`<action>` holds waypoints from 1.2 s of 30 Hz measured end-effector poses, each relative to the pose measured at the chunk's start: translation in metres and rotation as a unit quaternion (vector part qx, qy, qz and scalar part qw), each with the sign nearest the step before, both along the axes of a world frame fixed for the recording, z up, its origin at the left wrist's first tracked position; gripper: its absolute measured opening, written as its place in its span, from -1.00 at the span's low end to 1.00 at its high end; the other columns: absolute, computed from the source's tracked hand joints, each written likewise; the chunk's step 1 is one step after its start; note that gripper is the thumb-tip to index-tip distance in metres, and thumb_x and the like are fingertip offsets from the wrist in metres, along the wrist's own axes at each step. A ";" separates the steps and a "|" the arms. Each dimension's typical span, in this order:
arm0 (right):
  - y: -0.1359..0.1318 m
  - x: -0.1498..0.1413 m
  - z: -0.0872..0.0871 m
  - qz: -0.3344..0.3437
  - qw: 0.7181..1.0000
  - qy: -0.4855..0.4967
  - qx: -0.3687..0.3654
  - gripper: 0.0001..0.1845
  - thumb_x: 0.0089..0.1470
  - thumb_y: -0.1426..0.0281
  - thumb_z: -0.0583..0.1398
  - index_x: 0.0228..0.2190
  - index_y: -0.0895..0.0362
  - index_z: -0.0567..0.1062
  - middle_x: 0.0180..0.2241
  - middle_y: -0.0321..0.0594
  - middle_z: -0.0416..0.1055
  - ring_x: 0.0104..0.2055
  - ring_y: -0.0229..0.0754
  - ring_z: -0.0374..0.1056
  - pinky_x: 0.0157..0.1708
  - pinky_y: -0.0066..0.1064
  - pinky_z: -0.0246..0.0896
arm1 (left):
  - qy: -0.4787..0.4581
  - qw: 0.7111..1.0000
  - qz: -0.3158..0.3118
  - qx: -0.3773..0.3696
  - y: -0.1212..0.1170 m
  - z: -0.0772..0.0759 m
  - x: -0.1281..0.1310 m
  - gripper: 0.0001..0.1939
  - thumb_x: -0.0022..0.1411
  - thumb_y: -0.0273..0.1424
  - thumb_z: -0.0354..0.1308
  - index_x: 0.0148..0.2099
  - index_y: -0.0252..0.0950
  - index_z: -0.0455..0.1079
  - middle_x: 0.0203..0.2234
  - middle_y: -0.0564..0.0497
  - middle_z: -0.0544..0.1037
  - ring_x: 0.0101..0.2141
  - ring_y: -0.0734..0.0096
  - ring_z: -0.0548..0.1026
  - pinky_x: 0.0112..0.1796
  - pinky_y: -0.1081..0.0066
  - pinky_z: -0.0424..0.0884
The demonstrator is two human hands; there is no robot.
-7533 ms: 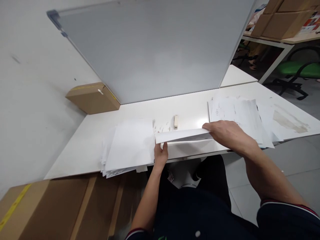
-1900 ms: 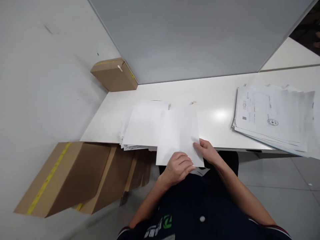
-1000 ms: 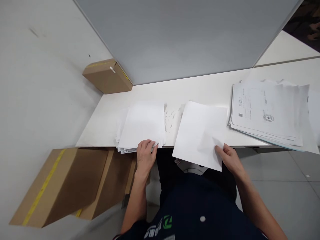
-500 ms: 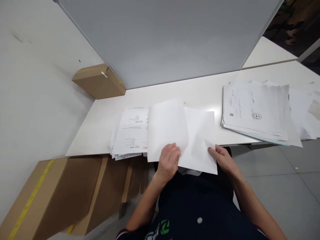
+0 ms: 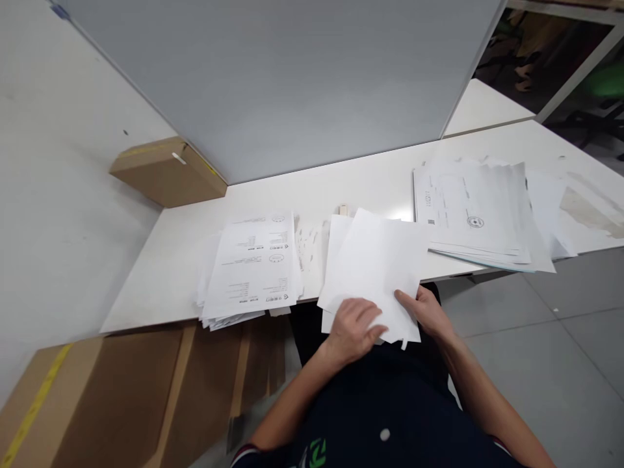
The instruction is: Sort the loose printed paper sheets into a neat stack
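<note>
Blank sheets at my twelve o'clock, overhanging table. My right hand pinches them at four o'clock, thumb on top; left hand, hold unclear. Skewed sheet underneath could slip free if right thumb loosens.

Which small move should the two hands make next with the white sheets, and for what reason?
Probably square the top sheet with the lower sheet: they lie askew, the lower one showing at the left. The right hand pinches the top sheet's right side and the left hand is at the near edge, so both seem well placed.
</note>
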State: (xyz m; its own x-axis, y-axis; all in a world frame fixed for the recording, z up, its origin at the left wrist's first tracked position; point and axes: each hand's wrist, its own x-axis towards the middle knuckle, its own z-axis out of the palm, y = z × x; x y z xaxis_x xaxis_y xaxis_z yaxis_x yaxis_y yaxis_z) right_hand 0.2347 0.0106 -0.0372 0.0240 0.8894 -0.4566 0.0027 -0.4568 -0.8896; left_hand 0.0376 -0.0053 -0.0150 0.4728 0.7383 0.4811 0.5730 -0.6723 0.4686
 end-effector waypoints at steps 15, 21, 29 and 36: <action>0.001 0.008 -0.005 -0.019 0.998 -0.018 0.060 -0.61 -0.16 0.18 0.26 -0.31 0.19 0.46 -0.30 -0.11 0.51 -0.30 -0.02 0.41 -0.39 -0.30 0.34 | -0.390 0.847 0.215 -0.290 0.068 0.004 -0.025 -0.24 0.08 -0.26 0.15 0.23 -0.25 -0.15 -0.26 -0.10 0.49 -0.25 0.35 0.50 -0.25 0.32 0.44; 0.029 0.004 0.059 -0.031 0.980 -0.059 0.190 -0.67 -0.14 0.19 0.25 -0.35 0.15 0.49 -0.37 -0.17 0.50 -0.34 -0.06 0.40 -0.41 -0.33 0.32 | -0.489 0.843 0.155 -0.162 0.076 0.065 -0.029 -0.32 0.08 -0.32 0.18 0.20 -0.20 -0.04 -0.17 -0.09 0.49 -0.14 0.34 0.46 -0.14 0.32 0.42; 0.092 -0.009 0.077 0.016 0.957 0.009 0.290 -0.62 -0.15 0.21 0.26 -0.28 0.17 0.47 -0.32 -0.17 0.50 -0.29 -0.06 0.41 -0.32 -0.25 0.33 | -0.448 0.885 0.122 -0.020 0.096 0.104 -0.041 -0.49 0.13 -0.28 0.12 0.10 -0.19 0.09 -0.17 -0.06 0.47 -0.10 0.35 0.42 -0.07 0.30 0.36; 0.106 -0.015 0.063 0.041 0.947 0.000 0.318 -0.64 -0.07 0.22 0.22 -0.22 0.14 0.45 -0.18 -0.17 0.46 -0.14 -0.07 0.36 -0.15 -0.24 0.25 | -0.438 0.886 0.143 -0.049 0.104 0.084 -0.037 -0.69 0.16 -0.26 0.07 -0.06 -0.24 0.21 -0.23 -0.04 0.45 -0.16 0.42 0.43 -0.13 0.37 0.36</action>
